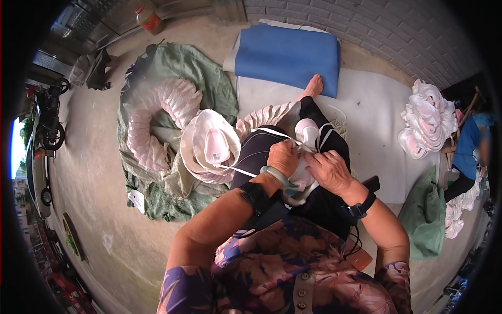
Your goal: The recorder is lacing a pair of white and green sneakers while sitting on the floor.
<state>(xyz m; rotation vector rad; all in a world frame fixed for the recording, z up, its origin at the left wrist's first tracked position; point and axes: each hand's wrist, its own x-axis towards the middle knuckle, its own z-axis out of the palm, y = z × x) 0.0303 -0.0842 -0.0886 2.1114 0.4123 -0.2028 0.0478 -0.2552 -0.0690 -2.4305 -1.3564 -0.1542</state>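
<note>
In my lap lies a pale pink and white shoe upper [301,178] with white laces [327,137] trailing from it. My left hand [283,158] has its fingers closed at the upper's left edge, with a strip of lace running out beside it. Across from it my right hand [329,170] bends over the right side, its thumb and fingers pressed together on the upper. The fingertips of both hands are partly hidden. To the left of my knees stands a nested stack of similar shoe uppers [209,141], the top one showing its pink insole.
A long curved row of pink uppers [141,131] lies on a green sack [204,68]. At the right sits a heap of white uppers [429,118] near another green sack [426,220] and a person in blue [467,149]. A blue mat [285,57] lies ahead, by a brick wall [376,36].
</note>
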